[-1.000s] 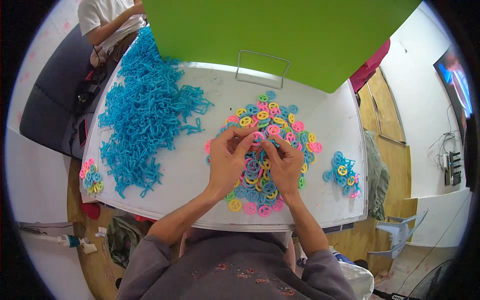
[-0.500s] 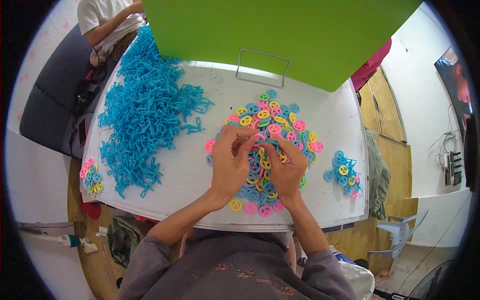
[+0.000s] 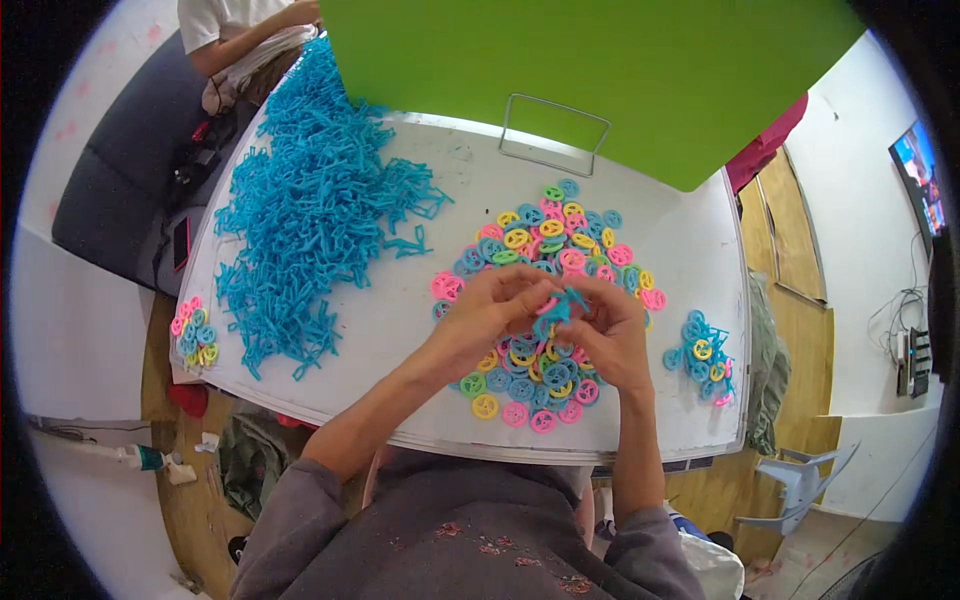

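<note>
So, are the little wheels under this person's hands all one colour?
No, the pile of wheels mixes blue, pink, yellow and green ones.

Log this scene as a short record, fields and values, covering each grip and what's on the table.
Left grip: on a small blue piece
Right grip: on the same piece, opposite side
Held detail: blurred; a bit of pink shows beside the blue
Beneath grips: heap of pink, blue, yellow and green wheels
Table left: large pile of blue parts
Table right: small mixed cluster
Near left corner: few wheels
Surface: white table
Far side: green panel
</note>
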`<move>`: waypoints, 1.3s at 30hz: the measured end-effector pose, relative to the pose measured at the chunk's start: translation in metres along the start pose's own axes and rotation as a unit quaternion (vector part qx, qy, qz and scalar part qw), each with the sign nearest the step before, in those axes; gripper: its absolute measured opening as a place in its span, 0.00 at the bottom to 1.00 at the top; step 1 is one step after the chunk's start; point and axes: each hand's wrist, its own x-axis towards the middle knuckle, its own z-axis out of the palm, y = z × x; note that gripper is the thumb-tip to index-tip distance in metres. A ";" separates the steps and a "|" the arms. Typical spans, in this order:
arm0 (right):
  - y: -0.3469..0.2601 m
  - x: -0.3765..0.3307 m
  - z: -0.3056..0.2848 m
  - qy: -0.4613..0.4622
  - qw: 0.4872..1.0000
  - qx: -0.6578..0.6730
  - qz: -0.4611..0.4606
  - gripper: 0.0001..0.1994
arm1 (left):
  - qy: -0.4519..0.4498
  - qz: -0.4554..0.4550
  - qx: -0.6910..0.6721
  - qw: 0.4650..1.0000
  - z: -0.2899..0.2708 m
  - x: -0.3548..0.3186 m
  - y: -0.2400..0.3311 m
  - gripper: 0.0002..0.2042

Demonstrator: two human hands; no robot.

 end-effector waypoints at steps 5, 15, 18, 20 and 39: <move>0.020 0.007 -0.010 0.016 0.969 -0.220 -0.116 0.17 | 0.022 0.048 0.157 0.986 -0.008 -0.003 0.016 0.10; 0.019 0.006 0.001 0.137 0.983 -0.091 -0.082 0.07 | 0.209 0.171 0.578 0.770 -0.062 -0.008 -0.006 0.07; 0.019 0.005 -0.002 0.155 0.974 -0.149 -0.071 0.09 | 0.215 0.173 0.474 0.836 -0.050 -0.014 0.011 0.07; 0.017 0.005 -0.003 0.163 0.969 -0.180 -0.049 0.09 | 0.203 0.116 0.250 0.940 -0.030 -0.018 0.028 0.08; 0.021 0.004 0.005 0.123 0.936 -0.294 -0.151 0.10 | 0.129 0.102 0.098 0.982 0.002 0.005 0.006 0.02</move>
